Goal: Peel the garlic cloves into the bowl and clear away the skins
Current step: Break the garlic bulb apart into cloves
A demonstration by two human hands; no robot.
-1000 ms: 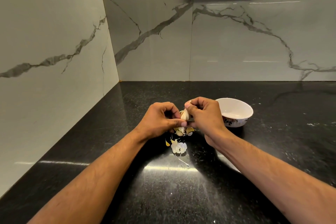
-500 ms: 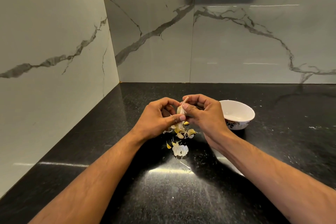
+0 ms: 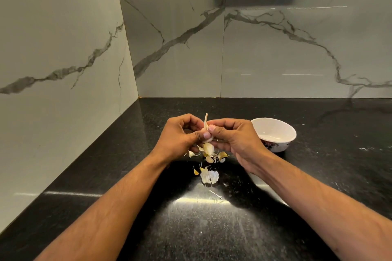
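Midway at best, judging by the mess and the bowl. Left hand [image 3: 180,135] and right hand [image 3: 231,137] together above the tabletop [image 3: 212,229], both pinching the same garlic piece [image 3: 206,133], thumbs pressed against it, stem end poking up between the fingertips. Hard to tell if it's a single clove or a remnant of the bulb; partly hidden by the fingers. Just below the hands, a loose clove [image 3: 207,148] hanging or dropping, contact unclear. Scattered under that on the tabletop: yellowish cloves and bits [image 3: 221,155], thin skins [image 3: 192,153], and nearer the camera a whitish papery husk [image 3: 209,176] plus a small stalk sliver [image 3: 215,194]. White bowl [image 3: 273,133] standing right of the hands, close to the right wrist but apart; inside looks bare white, no peeled cloves visible, though the near inner wall is out of sight. So: bulb broken up, some skin off, nothing clearly delivered to the bowl. Left to do, probably: finish peeling the held piece, peel the cloves lying on the tabletop, drop all into the bowl, then gather skins, husk and sliver and clear them off. Skin clearing not yet begun.
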